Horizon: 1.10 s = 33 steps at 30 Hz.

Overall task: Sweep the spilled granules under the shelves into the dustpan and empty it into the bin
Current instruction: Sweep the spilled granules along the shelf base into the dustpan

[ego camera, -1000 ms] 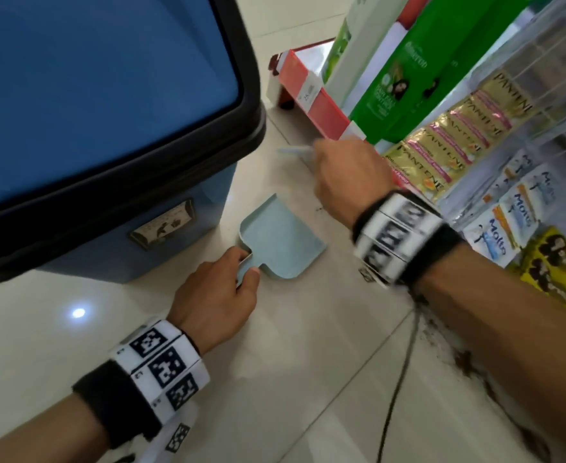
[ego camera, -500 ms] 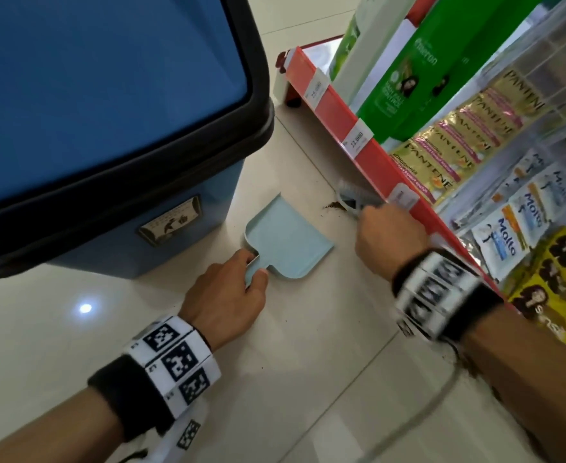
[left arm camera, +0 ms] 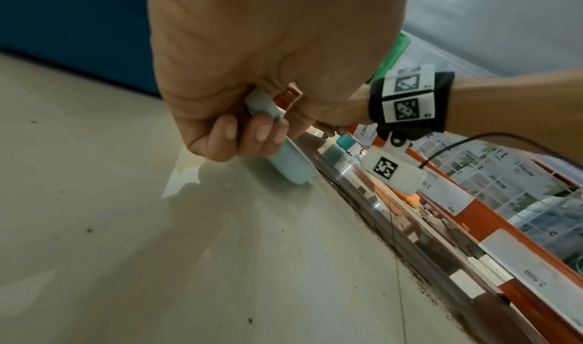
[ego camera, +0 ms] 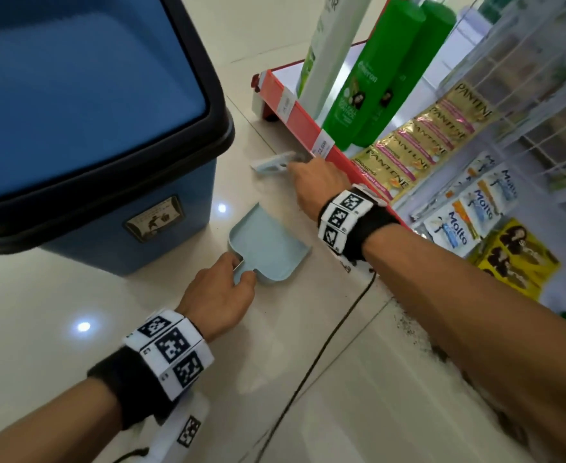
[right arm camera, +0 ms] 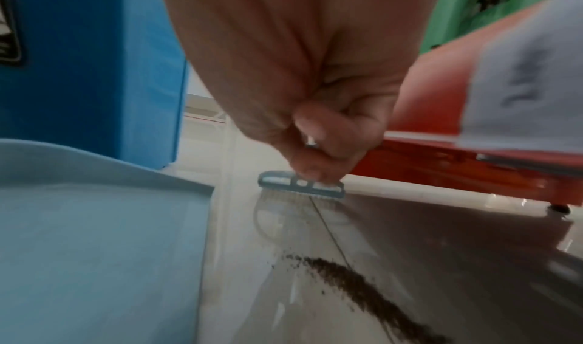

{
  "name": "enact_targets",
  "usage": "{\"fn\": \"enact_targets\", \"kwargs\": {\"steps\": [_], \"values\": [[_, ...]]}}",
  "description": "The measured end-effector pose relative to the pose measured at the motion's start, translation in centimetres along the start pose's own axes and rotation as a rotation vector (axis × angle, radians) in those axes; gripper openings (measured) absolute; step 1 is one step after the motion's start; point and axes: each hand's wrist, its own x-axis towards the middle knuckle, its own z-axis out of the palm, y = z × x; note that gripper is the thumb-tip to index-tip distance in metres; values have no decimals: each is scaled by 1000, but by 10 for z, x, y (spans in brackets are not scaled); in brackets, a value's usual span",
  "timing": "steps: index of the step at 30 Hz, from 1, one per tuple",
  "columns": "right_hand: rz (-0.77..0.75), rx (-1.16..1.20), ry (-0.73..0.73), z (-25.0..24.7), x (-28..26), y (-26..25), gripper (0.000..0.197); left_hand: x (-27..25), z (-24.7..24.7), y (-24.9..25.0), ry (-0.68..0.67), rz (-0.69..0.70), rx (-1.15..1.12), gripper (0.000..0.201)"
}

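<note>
A pale blue dustpan [ego camera: 270,243] lies flat on the tiled floor, its mouth toward the shelf. My left hand [ego camera: 218,292] grips its short handle [left arm camera: 268,109]. My right hand [ego camera: 315,185] holds a small pale blue brush [ego camera: 273,163] with its bristles on the floor beyond the pan, by the shelf's red edge [ego camera: 305,128]. Dark brown granules [right arm camera: 356,284] lie in a curved streak on the floor beside the dustpan [right arm camera: 94,237]. More granules [ego camera: 415,332] line the shelf base. The blue bin [ego camera: 84,135] with a black rim stands just left of the pan.
The low shelf holds green shampoo bottles [ego camera: 365,91], gold sachets [ego camera: 418,142] and hanging packets [ego camera: 465,208]. A thin black cable [ego camera: 311,365] runs from my right wrist across the floor. Bare tiles stretch toward me and to the left.
My right hand has swung the brush away from me along the shelf edge, from beside the pan to a spot beyond it. The left hand has kept the dustpan still.
</note>
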Motion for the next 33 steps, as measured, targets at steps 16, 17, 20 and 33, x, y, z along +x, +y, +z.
{"fn": "enact_targets", "kwargs": {"steps": [16, 17, 20, 33], "values": [[-60, 124, 96, -15, -28, 13, 30, -60, -8, -16, 68, -21, 110, 25], [-28, 109, 64, -12, -27, 12, 32, -58, -11, -17, 72, 4, 115, 25], [40, 101, -73, 9, -49, 27, 31, -52, -15, -21, 98, 54, 74, 25], [-52, 328, 119, 12, -85, 38, 30, -62, 23, -34, -43, 141, -89, 20]]}}
